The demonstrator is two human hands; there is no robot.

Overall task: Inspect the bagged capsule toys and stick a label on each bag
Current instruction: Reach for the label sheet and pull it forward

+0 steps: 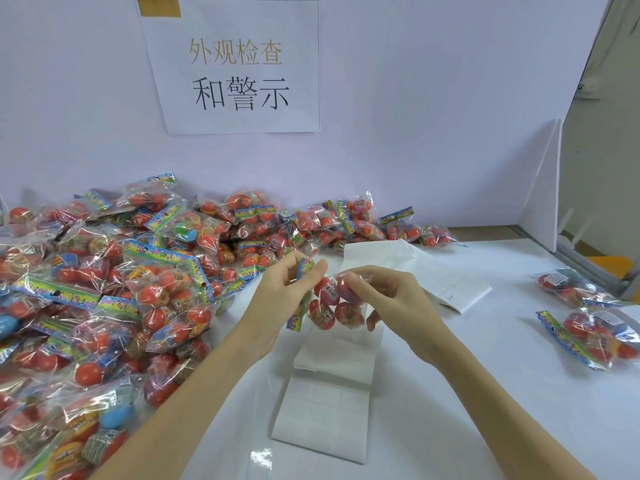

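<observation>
The bag of capsule toys [330, 303] hangs above the table, between both hands. The left hand [280, 299] pinches its colourful header; the right hand [384, 299] curls around the capsules. Turn it slowly, check every side, then take a label from the sheet [325, 420] below.

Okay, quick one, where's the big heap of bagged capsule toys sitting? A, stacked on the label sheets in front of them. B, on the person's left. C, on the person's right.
B: the big heap fills the table's left side, while only two bags lie on the right.
</observation>
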